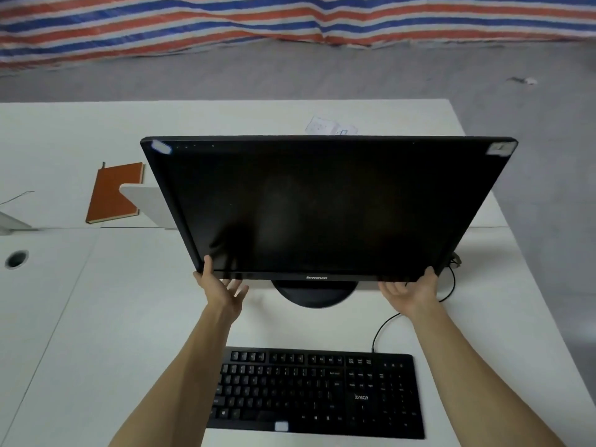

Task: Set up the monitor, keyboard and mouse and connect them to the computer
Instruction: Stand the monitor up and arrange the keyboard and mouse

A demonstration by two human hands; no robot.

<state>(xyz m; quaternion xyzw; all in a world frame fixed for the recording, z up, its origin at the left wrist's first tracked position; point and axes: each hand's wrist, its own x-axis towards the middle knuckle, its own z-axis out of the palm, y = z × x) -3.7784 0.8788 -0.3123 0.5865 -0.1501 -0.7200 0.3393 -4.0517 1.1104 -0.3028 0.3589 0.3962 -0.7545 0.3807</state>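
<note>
A black monitor (325, 204) with a dark screen stands on its round base (314, 293) in the middle of the white table (129, 317). My left hand (221, 287) holds its lower left corner, thumb on the bezel. At the lower right corner my right hand (411, 290) grips it the same way. A black keyboard (317, 393) lies in front of the base, close to me. Its black cable (383, 330) curves away toward the monitor's right side. No mouse or computer is in view.
An orange notebook (114, 191) lies on the table at the left, beside a white divider panel (145, 204). A cable hole (16, 259) sits at the far left. A paper slip (329, 125) lies behind the monitor. Grey floor and a striped tarp (290, 17) lie beyond.
</note>
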